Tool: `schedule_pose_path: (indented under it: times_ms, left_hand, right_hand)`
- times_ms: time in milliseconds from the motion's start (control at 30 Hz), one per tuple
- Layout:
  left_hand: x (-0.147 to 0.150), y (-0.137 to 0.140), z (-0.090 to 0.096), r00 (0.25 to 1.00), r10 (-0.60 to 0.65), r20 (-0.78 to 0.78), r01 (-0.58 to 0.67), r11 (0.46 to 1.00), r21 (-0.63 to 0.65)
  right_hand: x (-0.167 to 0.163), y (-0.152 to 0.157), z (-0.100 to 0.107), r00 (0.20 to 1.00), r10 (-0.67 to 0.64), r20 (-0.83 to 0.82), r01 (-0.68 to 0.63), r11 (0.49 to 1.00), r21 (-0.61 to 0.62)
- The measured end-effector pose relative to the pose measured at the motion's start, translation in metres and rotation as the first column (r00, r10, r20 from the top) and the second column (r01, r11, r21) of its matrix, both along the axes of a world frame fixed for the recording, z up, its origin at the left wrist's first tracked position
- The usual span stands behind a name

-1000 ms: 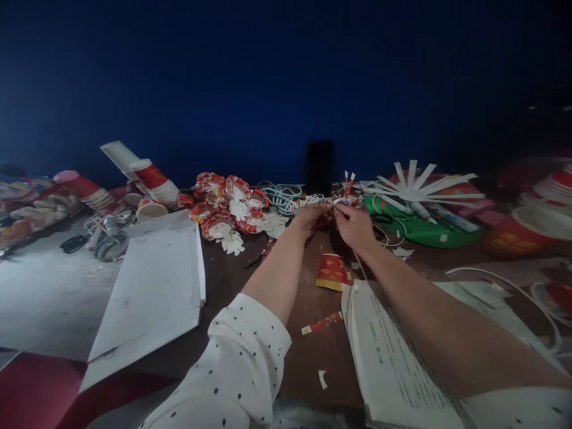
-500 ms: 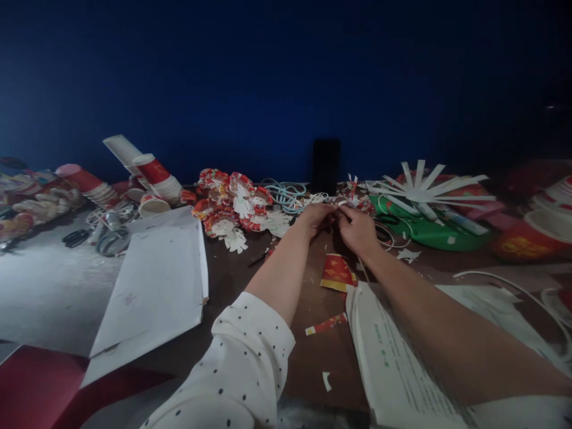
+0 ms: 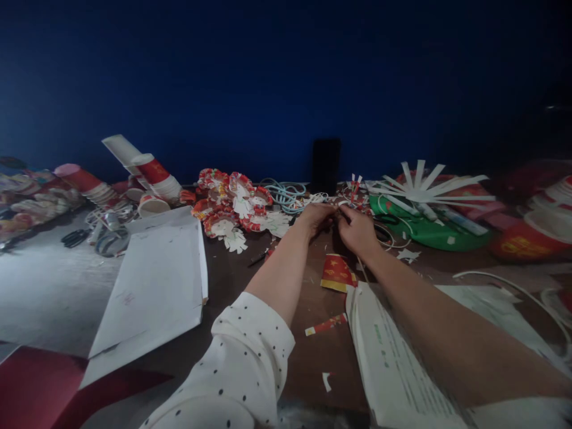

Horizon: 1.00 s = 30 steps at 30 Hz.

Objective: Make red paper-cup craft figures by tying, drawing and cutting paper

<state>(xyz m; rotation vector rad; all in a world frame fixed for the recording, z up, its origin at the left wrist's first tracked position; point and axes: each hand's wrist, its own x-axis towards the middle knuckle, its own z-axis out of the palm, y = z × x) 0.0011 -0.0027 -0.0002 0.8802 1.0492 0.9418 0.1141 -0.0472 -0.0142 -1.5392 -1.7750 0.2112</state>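
Note:
At the back middle of the brown table (image 3: 290,357), my left hand (image 3: 318,219) and my right hand (image 3: 356,229) are close together, fingertips pinched and nearly meeting. Whatever they hold is small and mostly covered by the fingers, so I cannot make it out. Just beyond the fingertips, thin red and white paper strips (image 3: 356,186) stick up. Below the hands lies a red cut piece of paper cup (image 3: 338,272) with a gold edge. A thin cord (image 3: 363,269) runs down near my right wrist.
Red-and-white paper figures (image 3: 241,202) and coiled pale-blue cable (image 3: 286,193) lie left of my hands. A dark phone (image 3: 326,165) stands behind. On the right are a cup cut into spread strips (image 3: 420,192) and a green sheet (image 3: 424,238). White board (image 3: 156,280) lies left, printed packet (image 3: 393,357) front right.
My hands stay nearly in place, with slight finger movement. The white bit between the fingertips shows less, and the red and white strips beyond them have shifted slightly right.

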Motion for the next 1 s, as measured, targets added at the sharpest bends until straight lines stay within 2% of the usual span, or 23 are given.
schedule_pose_path:
  times_ms: [333, 500, 633, 833, 1000]
  left_hand:
    - [-0.0003, -0.0009, 0.0003, 1.000, -0.020, -0.005, 0.020, 1.000, 0.005]
    - [0.0005, -0.0018, 0.0011, 1.000, 0.008, 0.014, -0.008, 1.000, -0.003]
    - [0.0007, -0.0022, 0.0014, 1.000, -0.002, 0.019, 0.002, 1.000, 0.003]
    - [0.0018, -0.0023, 0.0044, 0.999, 0.018, -0.042, -0.019, 1.000, -0.015]
    - [0.0049, -0.0010, 0.0053, 0.996, 0.023, -0.084, -0.025, 0.999, -0.028]
  right_hand:
    - [0.0006, 0.0020, -0.0038, 1.000, -0.001, 0.011, 0.001, 1.000, 0.003]
    - [0.0016, 0.0021, -0.0043, 1.000, 0.012, 0.012, -0.012, 1.000, 0.011]
    - [0.0023, 0.0019, -0.0040, 0.999, 0.018, 0.027, -0.017, 1.000, -0.018]
    - [0.0016, 0.0025, -0.0046, 0.999, 0.010, 0.030, -0.010, 1.000, -0.026]
    - [0.0010, 0.0018, -0.0053, 0.997, 0.043, 0.066, -0.044, 0.999, 0.016]
